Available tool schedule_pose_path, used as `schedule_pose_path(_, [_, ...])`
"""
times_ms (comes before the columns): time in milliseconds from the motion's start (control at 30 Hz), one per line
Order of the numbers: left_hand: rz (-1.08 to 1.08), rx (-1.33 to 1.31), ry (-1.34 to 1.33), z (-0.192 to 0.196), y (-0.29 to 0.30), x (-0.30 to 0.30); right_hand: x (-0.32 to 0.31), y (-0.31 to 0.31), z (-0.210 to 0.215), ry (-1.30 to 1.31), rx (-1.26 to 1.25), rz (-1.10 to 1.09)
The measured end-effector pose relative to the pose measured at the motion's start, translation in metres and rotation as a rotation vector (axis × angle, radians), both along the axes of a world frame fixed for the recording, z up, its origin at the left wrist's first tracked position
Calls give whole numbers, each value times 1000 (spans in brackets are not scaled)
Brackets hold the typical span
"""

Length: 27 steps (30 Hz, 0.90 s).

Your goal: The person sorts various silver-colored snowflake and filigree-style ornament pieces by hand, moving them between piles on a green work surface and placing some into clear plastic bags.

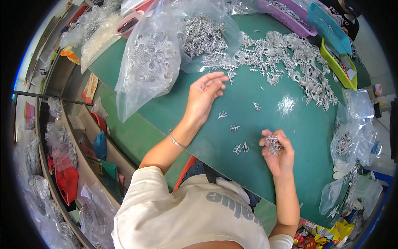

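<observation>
Cream-coloured cotton T-shirt with grey lettering fills the lower centre of the frame, beyond which a smooth dark green surface stretches toward the top. Work seems only partly done: a small cluster of grey branching pieces is gathered in the right hand, right of centre, and a few loose grey branching pieces lie apart in the middle of the frame. Much appears left, since a broad heap of grey fan-shaped and branching pieces sprawls across the upper right, and a clear plastic bag full of small grey pieces lies at upper centre.

Left forearm, ringed by a silver bangle, slants up toward upper centre; the left hand has its fingers loosely bent near the heap's edge, and whether they grip anything I cannot tell. Right forearm rises almost straight from lower right, palm upturned, thumb and fingers curled round the cluster.
</observation>
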<state>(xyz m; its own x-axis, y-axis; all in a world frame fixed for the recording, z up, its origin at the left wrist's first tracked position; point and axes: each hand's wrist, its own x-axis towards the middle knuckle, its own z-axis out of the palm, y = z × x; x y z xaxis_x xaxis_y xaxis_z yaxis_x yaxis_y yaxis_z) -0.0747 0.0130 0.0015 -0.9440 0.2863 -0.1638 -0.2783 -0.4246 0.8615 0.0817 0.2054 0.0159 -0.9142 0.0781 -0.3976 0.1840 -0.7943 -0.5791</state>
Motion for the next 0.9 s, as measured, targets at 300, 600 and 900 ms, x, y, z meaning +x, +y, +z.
schedule_pose_path(300, [-263, -943, 688, 9, -29, 50, -8, -4, -1, -92, 349, 190])
schedule_pose_path(600, [-341, -1084, 965, -8, -5, 72, -12, -26, 5, 219, 1478, 350])
schedule_pose_path(900, [-343, 125, -161, -3, -23, 57, 8, -41, 1, 513, 1947, 487])
